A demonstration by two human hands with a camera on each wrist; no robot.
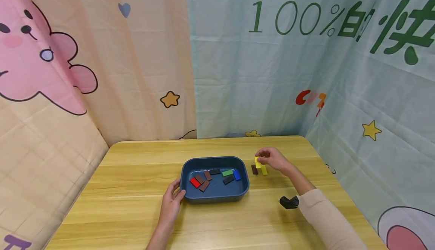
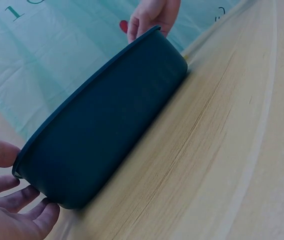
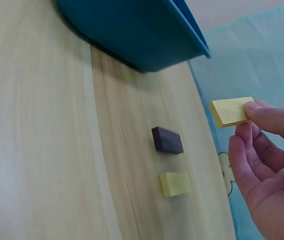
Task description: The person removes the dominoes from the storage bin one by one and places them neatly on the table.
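A dark blue plastic basin point(image 1: 215, 198) stands on the table with several small flat blocks inside, such as a red block point(image 1: 195, 182), a green block point(image 1: 227, 173) and a blue block point(image 1: 236, 175). My left hand point(image 1: 171, 197) holds the basin's left end, thumb by the rim and fingers against the outer wall point(image 2: 97, 125). To the right of the basin, my right hand point(image 1: 274, 159) pinches a yellow block point(image 3: 230, 111) between thumb and fingers, raised above the table. Below it lie a dark brown block point(image 3: 167, 140) and another yellow block point(image 3: 175, 184), slightly apart.
A black curved object point(image 1: 289, 202) lies on the wooden table point(image 1: 119, 204) near my right sleeve point(image 1: 326, 216). Printed curtains point(image 1: 238, 72) hang behind the table and along both sides.
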